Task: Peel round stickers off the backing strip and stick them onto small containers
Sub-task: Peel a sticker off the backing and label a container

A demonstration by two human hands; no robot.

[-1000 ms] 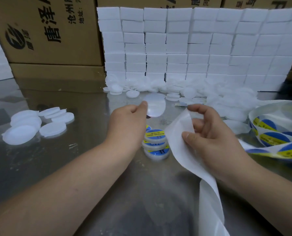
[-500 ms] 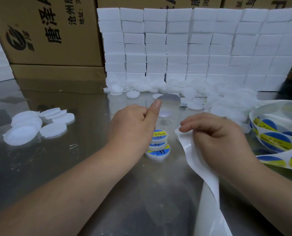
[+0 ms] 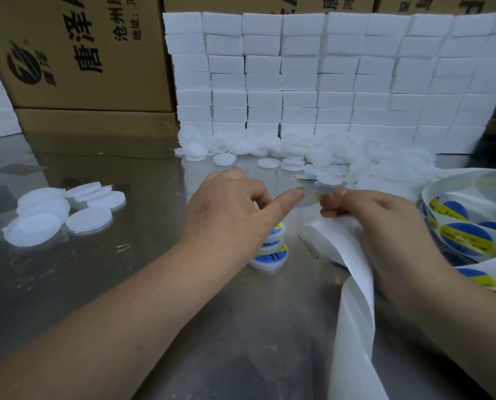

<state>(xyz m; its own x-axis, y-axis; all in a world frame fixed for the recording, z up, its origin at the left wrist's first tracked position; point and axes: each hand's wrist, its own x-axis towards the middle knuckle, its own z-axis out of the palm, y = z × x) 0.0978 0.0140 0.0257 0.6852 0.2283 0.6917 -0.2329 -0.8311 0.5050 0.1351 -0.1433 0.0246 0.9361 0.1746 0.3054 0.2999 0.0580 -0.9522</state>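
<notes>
Over the middle of the tabletop [image 3: 183,327], the round sticker [image 3: 313,194] hung in the air between both hands, too blurred for its face to be read. The left hand [image 3: 232,215] pinched its left edge, thumb stretched out against it and the other fingers curled. The right hand [image 3: 385,226] met the sticker's right edge with its fingertips, and its curled fingers gripped the white backing strip [image 3: 353,298], which trailed down toward the near edge. Under the left hand stood a short stack of labelled containers [image 3: 272,251], blue and yellow on top and partly hidden. At the right edge sat the sticker roll [image 3: 469,241], loosely uncoiled. Along the far edge, a heap of plain white containers [image 3: 356,166] lay at the foot of a wall of white foam blocks [image 3: 327,82], with cardboard boxes [image 3: 82,67] at the far left corner. Near the left edge was a cluster of white discs [image 3: 53,215].
</notes>
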